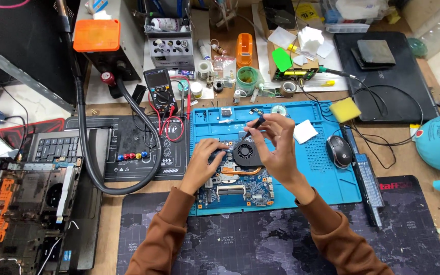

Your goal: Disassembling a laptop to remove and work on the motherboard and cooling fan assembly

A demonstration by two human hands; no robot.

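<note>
Board (240, 191) is lying flat on the blue mat (327, 175), mid-desk, near edge almost at the mat's near rim. Left hand (203, 162) is resting fingers-down on the board's left-far corner, pinning it, not clenched. Right hand (276, 147) is pinching a thin black screwdriver (253, 126), tip angling down toward the fan (244, 152); its other fingers are curling over the fan's right side. Fan is sitting on the board's far part, black round plastic housing, with a copper heat pipe (241, 171) curving off its near side. Handling, my read: board is light, stiff, fragile; it's blue, densely populated, with silver slots showing, so holding by bare edges or corners looks safest, staying off components. Fan housing looks rigid enough to grip by the rim; blades thin, better untouched. Heat pipe is probably soft copper, bending easily, so I wouldn't lever on it. Screwdriver is slim and smooth, needing a fingertip pinch. Mat looks rubbery, with ribbed areas and small trays along the far edge, so the board shouldn't slide much. Off to the right: black mouse (339, 151), white wipe (305, 131), yellow sponge (345, 109). Left: multimeter (160, 91) with red leads, thick black hose (128, 173). Desk (109, 203) is wood under a dark map-print pad (260, 244).
</note>
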